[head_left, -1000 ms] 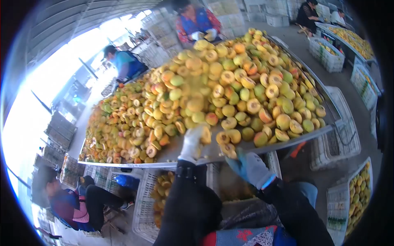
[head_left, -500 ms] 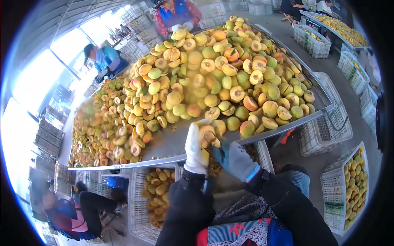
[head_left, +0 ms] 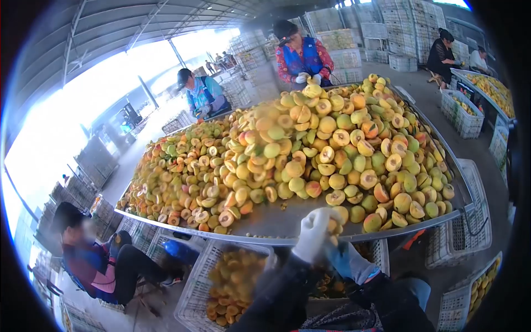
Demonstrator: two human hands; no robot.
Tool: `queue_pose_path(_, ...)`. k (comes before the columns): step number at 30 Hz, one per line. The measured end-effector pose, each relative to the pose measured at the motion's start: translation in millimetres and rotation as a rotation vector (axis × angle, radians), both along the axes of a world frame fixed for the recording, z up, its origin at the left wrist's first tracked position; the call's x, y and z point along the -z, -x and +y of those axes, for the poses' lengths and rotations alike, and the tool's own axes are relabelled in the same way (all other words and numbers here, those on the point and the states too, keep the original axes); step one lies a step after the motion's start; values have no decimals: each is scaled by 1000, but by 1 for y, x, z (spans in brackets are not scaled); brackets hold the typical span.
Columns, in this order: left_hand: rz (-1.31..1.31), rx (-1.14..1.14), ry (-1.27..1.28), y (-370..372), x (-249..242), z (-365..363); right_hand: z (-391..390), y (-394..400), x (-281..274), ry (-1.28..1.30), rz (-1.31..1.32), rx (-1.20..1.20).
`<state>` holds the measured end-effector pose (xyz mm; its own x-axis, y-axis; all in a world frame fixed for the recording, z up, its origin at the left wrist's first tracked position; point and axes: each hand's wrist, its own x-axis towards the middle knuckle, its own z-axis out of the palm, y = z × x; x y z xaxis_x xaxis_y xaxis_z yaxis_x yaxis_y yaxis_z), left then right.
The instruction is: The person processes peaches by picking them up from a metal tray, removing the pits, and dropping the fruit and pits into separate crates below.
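My left hand (head_left: 315,235), in a white glove, is closed around a cut peach (head_left: 334,226) above the near edge of the metal table (head_left: 279,214). Just below and to the right is my right hand (head_left: 349,262), in a blue-grey glove, its fingers curled in close to the peach. Whatever the right fingers grip is hidden. Beyond both hands rises a big heap of peaches (head_left: 326,141), many of them halved with the pit or hollow showing.
Below the table's near edge stands a white crate of peach halves (head_left: 235,282). More crates (head_left: 459,221) line the right side. One person (head_left: 99,254) sits at the left; two others (head_left: 307,58) (head_left: 200,94) work along the far side.
The view has tilted up, showing more of the hall and far workers. Both hands stay together at the peach, the left now more wrapped around it.
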<state>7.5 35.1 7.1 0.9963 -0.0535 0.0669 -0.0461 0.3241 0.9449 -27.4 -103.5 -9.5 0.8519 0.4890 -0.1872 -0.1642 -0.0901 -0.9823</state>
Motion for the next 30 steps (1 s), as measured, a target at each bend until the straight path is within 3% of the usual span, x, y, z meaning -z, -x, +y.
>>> queue_pose_path(3, 3, 58, -121, -3, 0, 2, -10, 8, -28, 40, 233, -50)
queue_pose_path(6, 80, 67, 28, 2, -8, -7, -21, -3, -22, -310, 762, -293)
queue_pose_path(8, 100, 95, 109, 6, -19, -8, -26, -1, -28, -278, 746, -288)
queue_pose_path(9, 78, 186, -2, 3, -18, -4, -28, 0, -32, -266, 734, -285)
queue_pose_path(11, 26, 363, -219, -5, -12, 6, -26, 3, -36, -33, 549, -223)
queue_pose_path(12, 69, 332, -151, -4, -10, 5, -25, 6, -38, 80, 459, -192)
queue_pose_path(14, 152, 271, -25, 4, -15, -4, -23, 10, -42, 8, 499, -170)
queue_pose_path(16, 183, 259, 314, 12, -27, -14, -18, 11, -38, -7, 468, -135)
queue_pose_path(20, 205, 214, 471, 9, -26, -15, -10, 1, 12, 48, -457, -48)
queue_pose_path(24, 228, 269, 687, 14, -9, 11, -19, 8, 9, 380, -581, -159)
queue_pose_path(28, 148, 83, 947, 42, -2, 73, -24, 11, 46, 841, -675, -287)
queue_pose_path(29, 159, -117, 715, 56, -8, 91, -29, 13, 64, 1042, -637, -196)
queue_pose_path(30, 183, -295, 466, 72, -11, 111, -40, 16, 53, 986, -734, -172)
